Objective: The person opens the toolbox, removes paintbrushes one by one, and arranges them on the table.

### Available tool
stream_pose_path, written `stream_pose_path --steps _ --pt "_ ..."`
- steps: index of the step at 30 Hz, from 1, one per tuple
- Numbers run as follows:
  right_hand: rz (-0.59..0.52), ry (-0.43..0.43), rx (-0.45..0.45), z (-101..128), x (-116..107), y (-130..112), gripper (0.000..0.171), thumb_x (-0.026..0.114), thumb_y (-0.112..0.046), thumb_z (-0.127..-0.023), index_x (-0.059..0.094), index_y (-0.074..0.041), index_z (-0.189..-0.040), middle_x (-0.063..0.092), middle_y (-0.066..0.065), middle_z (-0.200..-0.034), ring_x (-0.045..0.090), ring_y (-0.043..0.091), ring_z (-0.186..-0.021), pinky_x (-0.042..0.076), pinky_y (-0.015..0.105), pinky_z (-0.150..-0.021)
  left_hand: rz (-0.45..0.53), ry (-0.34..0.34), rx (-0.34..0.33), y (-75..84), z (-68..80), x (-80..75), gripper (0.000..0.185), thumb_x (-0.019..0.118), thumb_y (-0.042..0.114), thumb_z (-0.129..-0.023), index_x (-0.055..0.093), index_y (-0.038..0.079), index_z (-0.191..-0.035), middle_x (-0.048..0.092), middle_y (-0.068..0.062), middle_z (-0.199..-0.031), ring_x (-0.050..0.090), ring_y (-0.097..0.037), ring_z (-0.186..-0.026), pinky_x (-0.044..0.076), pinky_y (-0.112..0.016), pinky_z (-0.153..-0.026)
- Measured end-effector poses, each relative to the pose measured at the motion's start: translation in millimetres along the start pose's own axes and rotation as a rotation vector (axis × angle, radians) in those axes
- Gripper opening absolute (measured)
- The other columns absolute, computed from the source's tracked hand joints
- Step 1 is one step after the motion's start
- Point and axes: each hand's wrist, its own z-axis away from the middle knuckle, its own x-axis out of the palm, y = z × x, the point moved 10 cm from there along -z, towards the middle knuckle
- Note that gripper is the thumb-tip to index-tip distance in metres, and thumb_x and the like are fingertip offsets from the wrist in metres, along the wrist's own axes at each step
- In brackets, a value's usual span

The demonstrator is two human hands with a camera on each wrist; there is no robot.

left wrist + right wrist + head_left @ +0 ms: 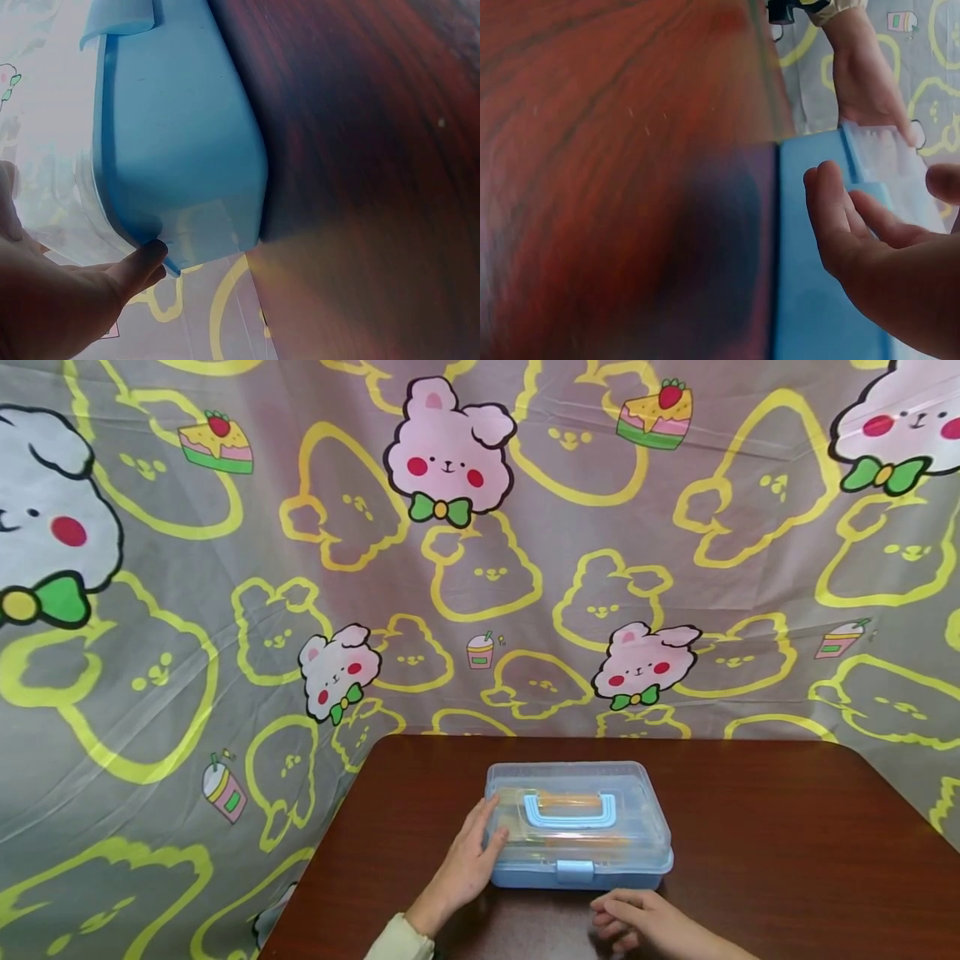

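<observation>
The left hand (465,862), fingers fairly straight, is resting along the left side of the clear-lidded blue box (577,847), which is sitting on the table (765,835); uneven pushing there could be swivelling it. Near its near right corner, the right hand (639,918) is hovering loosely bent, gripping nothing.
</observation>
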Motion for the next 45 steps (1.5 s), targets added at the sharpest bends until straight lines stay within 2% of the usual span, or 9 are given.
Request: stream_pose_path --steps 9,17,23,28,36,45 --pt "-0.171 0.088 0.114 -11.8 0.0 18.9 0.054 0.038 -0.031 -0.102 0.045 0.018 -0.123 0.065 0.01 -0.106 0.063 0.022 -0.097 0.05 0.039 -0.085 -0.018 0.003 -0.002 -0.3 0.6 0.1 0.056 0.042 0.044 -0.1 0.033 0.017 -0.148 0.029 -0.019 -0.149 0.033 -0.038 -0.131 0.031 -0.057 -0.1" --pt "-0.282 0.147 0.164 -20.9 -1.1 26.4 0.073 0.04 -0.044 -0.099 0.035 0.023 -0.127 0.063 0.012 -0.111 0.06 0.024 -0.102 0.047 0.041 -0.09 -0.017 -0.007 0.003 1.9 0.4 0.8 0.056 0.041 0.045 -0.1 0.032 0.017 -0.148 0.029 -0.019 -0.149 0.034 -0.039 -0.131 0.031 -0.058 -0.1" --pt "-0.345 0.162 0.19 -25.0 -2.1 31.6 0.082 0.04 -0.051 -0.097 0.032 0.025 -0.127 0.062 0.016 -0.112 0.059 0.027 -0.104 0.045 0.042 -0.093 -0.011 -0.02 -0.017 1.0 0.8 0.6 0.058 0.041 0.047 -0.099 0.032 0.018 -0.148 0.028 -0.018 -0.15 0.032 -0.037 -0.132 0.03 -0.057 -0.101" --pt "-0.389 0.184 0.206 -26.5 -3.9 36.7 0.087 0.041 -0.053 -0.097 0.023 0.027 -0.129 0.06 0.02 -0.113 0.059 0.026 -0.103 0.044 0.042 -0.095 -0.021 -0.026 -0.03 -1.2 0.5 2.1 0.058 0.04 0.048 -0.099 0.032 0.019 -0.148 0.027 -0.017 -0.15 0.032 -0.036 -0.133 0.03 -0.056 -0.102" --pt "-0.457 0.158 0.164 -29.0 -3.1 34.6 0.089 0.038 -0.052 -0.098 0.016 0.028 -0.13 0.056 0.023 -0.116 0.059 0.025 -0.104 0.044 0.038 -0.095 -0.032 -0.023 -0.024 -1.8 1.1 2.1 0.058 0.04 0.047 -0.099 0.031 0.018 -0.149 0.027 -0.018 -0.15 0.033 -0.038 -0.132 0.031 -0.058 -0.1" --pt "-0.592 0.137 0.193 -28.8 1.9 34.2 0.089 0.044 -0.047 -0.098 0.008 0.026 -0.134 0.055 0.023 -0.118 0.06 0.023 -0.104 0.041 0.034 -0.098 -0.037 -0.025 -0.022 -3.3 3.6 2.7 0.059 0.038 0.048 -0.099 0.03 0.018 -0.149 0.026 -0.018 -0.151 0.033 -0.037 -0.132 0.031 -0.057 -0.101"
